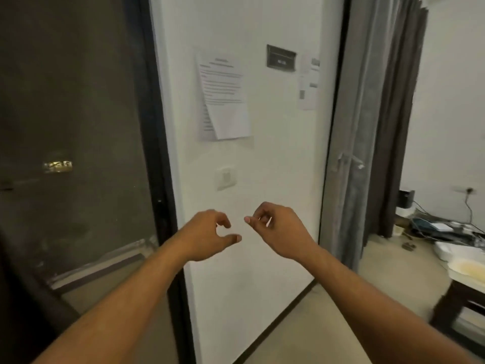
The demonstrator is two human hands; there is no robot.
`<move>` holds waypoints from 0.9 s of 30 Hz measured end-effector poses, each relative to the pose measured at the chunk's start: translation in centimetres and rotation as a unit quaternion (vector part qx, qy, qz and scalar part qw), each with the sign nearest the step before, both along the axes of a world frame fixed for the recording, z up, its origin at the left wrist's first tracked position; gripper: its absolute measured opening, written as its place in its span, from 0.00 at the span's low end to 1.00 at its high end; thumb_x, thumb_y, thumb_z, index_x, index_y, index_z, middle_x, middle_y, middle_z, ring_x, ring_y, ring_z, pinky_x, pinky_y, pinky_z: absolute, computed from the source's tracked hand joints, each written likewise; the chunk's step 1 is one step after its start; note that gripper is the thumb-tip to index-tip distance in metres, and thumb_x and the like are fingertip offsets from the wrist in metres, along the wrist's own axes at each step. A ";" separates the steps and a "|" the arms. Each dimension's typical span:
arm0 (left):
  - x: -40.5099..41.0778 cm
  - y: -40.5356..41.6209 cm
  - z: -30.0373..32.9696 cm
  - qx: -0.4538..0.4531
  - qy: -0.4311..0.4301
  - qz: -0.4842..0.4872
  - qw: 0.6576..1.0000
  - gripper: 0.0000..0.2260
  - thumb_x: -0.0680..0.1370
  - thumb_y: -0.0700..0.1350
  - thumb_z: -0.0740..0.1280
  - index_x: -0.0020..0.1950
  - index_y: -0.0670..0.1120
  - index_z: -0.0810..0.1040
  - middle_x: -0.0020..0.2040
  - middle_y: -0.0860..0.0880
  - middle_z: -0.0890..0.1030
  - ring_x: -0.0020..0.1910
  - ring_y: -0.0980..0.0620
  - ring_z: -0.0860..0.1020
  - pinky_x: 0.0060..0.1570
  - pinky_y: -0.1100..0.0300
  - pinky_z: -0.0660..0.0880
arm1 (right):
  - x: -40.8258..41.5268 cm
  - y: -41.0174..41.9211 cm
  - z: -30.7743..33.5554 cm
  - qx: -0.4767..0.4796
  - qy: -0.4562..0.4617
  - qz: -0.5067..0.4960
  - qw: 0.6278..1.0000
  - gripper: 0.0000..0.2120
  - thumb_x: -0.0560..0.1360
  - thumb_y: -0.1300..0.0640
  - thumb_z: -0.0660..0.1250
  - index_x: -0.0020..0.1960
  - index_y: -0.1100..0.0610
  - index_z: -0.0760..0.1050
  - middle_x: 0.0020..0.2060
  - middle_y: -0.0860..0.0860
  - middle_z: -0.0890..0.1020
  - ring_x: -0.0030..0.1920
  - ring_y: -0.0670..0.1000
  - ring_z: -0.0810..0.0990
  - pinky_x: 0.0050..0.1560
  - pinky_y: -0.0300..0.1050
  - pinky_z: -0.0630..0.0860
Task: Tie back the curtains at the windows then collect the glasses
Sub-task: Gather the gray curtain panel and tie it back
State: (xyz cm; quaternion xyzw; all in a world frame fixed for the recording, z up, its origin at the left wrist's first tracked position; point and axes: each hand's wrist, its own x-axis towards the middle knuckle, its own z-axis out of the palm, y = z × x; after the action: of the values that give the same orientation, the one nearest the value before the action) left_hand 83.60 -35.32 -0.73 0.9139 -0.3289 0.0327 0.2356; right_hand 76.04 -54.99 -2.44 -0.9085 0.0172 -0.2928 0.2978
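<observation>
Both hands, left [210, 232] and right [273, 227], hover loosely curled, holding nothing; the gathered grey fabric curtain [367, 143], far right, probably needs tying next.

Head view, forward and down, seemingly near a wall [275, 166].

Grey cloth curtain [372, 122] (matt paper [223, 95])

Grey curtain [367, 127] at right, hanging full length beside dark window frame, gathered into folds, cinched mid-height by thin pale tie [350, 159]. Lower part falls to floor. Glasses not discernible.
</observation>
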 end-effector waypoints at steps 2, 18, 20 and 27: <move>1.2 -4.3 0.5 0.004 -0.012 -0.009 1.000 0.25 0.74 0.66 0.69 0.66 0.53 0.77 0.67 0.53 0.76 0.64 0.52 0.75 0.61 0.57 0.74 | 0.3 -4.2 0.4 -0.002 -0.002 -0.022 1.000 0.15 0.78 0.38 0.68 0.47 0.49 0.79 0.39 0.43 0.81 0.37 0.44 0.77 0.39 0.41 0.73; 16.7 -34.9 5.7 -0.053 -0.176 -0.072 0.980 0.36 0.75 0.69 0.64 0.78 0.53 0.63 0.81 0.51 0.57 0.79 0.48 0.58 0.75 0.47 0.61 | 9.9 -32.4 6.0 -0.094 -0.053 -0.198 0.974 0.22 0.78 0.37 0.66 0.66 0.48 0.72 0.59 0.42 0.76 0.51 0.43 0.79 0.54 0.44 0.79; 19.6 -39.1 7.6 -0.071 -0.195 -0.084 0.975 0.37 0.75 0.69 0.64 0.79 0.53 0.62 0.81 0.51 0.56 0.79 0.48 0.58 0.75 0.47 0.60 | 12.1 -36.5 7.7 -0.109 -0.065 -0.211 0.969 0.25 0.78 0.37 0.66 0.70 0.49 0.71 0.64 0.44 0.75 0.57 0.46 0.79 0.58 0.49 0.80; 27.8 -53.0 14.7 -0.131 -0.246 -0.110 0.954 0.37 0.75 0.69 0.63 0.79 0.53 0.62 0.82 0.50 0.56 0.80 0.49 0.57 0.76 0.48 0.60 | 18.1 -50.4 13.8 -0.115 -0.094 -0.261 0.954 0.33 0.77 0.35 0.66 0.77 0.45 0.61 0.73 0.43 0.66 0.66 0.48 0.77 0.65 0.47 0.76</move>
State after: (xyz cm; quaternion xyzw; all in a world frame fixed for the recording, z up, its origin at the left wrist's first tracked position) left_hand 111.41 -88.35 14.02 0.7969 -0.4684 0.2728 0.2668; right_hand 94.14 -105.39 11.39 -0.8687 0.1918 -0.4445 0.1050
